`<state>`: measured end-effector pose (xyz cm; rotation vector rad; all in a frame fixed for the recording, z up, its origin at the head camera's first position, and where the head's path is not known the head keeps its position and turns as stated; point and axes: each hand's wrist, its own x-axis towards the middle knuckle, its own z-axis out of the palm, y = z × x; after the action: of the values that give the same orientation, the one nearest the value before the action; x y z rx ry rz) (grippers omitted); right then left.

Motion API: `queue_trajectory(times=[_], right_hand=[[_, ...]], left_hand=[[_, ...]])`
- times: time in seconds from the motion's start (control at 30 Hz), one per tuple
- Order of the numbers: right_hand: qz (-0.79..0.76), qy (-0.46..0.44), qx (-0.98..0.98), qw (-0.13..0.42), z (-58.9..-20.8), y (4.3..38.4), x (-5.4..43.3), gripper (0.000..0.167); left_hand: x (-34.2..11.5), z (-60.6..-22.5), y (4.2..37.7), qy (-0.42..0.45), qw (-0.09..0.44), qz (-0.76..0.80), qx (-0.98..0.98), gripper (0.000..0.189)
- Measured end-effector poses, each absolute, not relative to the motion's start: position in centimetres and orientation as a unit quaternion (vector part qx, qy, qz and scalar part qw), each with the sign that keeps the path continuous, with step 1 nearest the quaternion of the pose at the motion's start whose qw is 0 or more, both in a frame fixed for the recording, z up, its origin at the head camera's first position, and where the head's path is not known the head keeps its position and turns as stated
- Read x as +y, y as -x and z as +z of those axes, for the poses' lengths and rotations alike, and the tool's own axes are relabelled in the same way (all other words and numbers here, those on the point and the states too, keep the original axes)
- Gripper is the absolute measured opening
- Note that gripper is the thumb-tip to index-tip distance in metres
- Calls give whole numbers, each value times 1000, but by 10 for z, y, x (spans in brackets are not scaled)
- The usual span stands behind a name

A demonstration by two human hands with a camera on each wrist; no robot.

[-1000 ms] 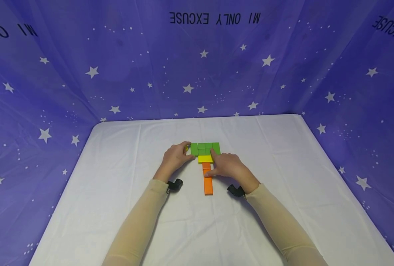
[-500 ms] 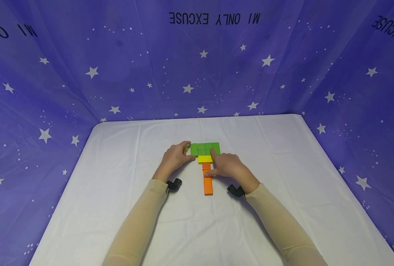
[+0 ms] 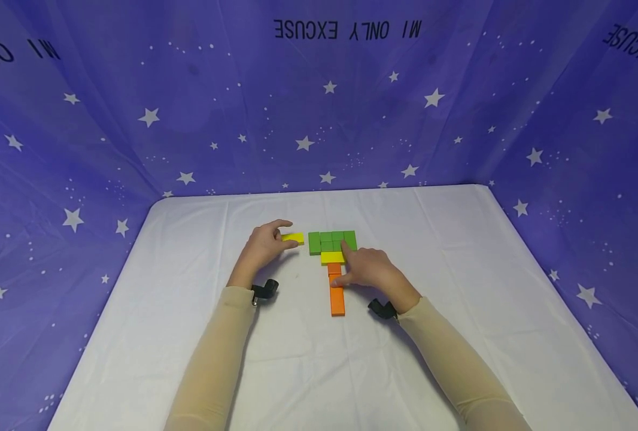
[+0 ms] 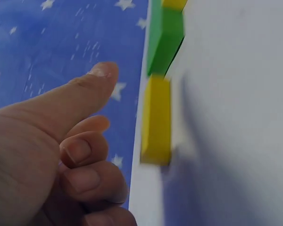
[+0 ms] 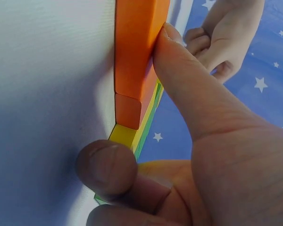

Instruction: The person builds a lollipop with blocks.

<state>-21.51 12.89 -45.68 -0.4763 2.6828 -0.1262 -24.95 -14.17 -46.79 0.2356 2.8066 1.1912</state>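
Observation:
Wooden-looking blocks lie on the white cloth: green blocks (image 3: 314, 243) in a patch, a yellow block (image 3: 332, 258) below them, and a small orange block (image 3: 334, 269) above a long orange block (image 3: 337, 304). A loose yellow block (image 3: 296, 237) rests left of the green patch, with a narrow gap. My left hand (image 3: 262, 244) is beside it; in the left wrist view, thumb and fingers stand apart from that block (image 4: 156, 120). My right hand (image 3: 371, 267) rests over the figure, its thumb on the long orange block (image 5: 140, 42) and a finger on the green patch.
White cloth (image 3: 432, 359) covers the table. Purple star-printed curtains (image 3: 319, 108) stand behind it and at both sides. A black wrist camera (image 3: 266, 290) sits at my left wrist, another wrist camera (image 3: 382, 309) at the right.
My left hand has drawn back to the left from the green patch's left edge, uncovering more of the loose yellow block. The right hand and the arranged blocks stay put.

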Motion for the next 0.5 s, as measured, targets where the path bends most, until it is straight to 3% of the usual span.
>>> queue_trajectory(times=[0.27,0.5], right_hand=[[-47,169,963,205,-454,213,128,118],[-47,172,963,201,-454,213,128,119]], left_hand=[[-175,-465,252,-46,55,379,923,55],[-178,-470,254,-41,68,365,927,48]])
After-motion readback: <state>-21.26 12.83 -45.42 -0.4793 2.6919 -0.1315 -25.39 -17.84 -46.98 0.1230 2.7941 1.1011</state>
